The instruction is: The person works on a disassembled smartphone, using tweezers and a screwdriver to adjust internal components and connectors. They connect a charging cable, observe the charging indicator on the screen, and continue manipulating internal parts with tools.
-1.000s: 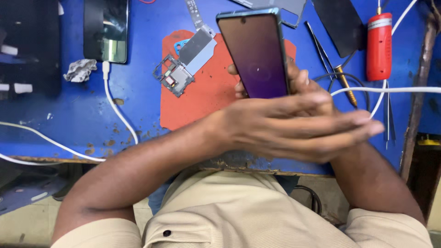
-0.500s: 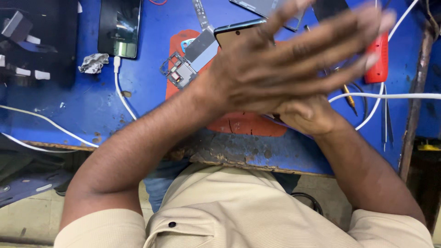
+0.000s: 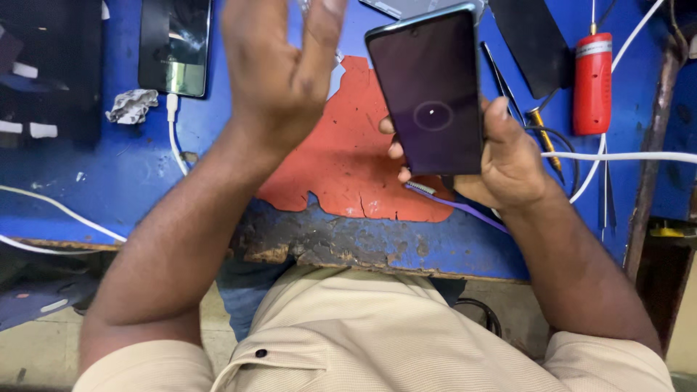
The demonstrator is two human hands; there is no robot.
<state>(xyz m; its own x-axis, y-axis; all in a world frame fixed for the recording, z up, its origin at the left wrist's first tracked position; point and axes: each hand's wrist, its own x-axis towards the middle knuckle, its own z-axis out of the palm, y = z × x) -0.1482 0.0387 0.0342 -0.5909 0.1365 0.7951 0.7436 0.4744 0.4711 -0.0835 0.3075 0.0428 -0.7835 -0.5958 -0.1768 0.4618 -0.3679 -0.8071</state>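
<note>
The right hand grips a dark-screened smartphone from behind and along its edges, thumb on the right rim, fingertips curled round the left, holding it upright above the orange mat with the screen facing the camera; a faint ring with a bright dot glows near the middle of the glass. The left hand is raised beside the phone, open and flat, fingers together, holding nothing and well clear of the screen. Judging by this, the step in hand looks like checking the phone's display, and the next move would call for the free hand to come back to the glass while the grip stays steady. Below the phone a purple cable trails over the blue counter, whose front edge is worn and chipped. Further out lie a second phone on a white charging lead, a crumpled tissue, a red cylindrical tool and tweezers. The left fingertips are cut off by the top of the frame, the phone's back is hidden, and whether the purple cable plugs into it cannot be made out
</note>
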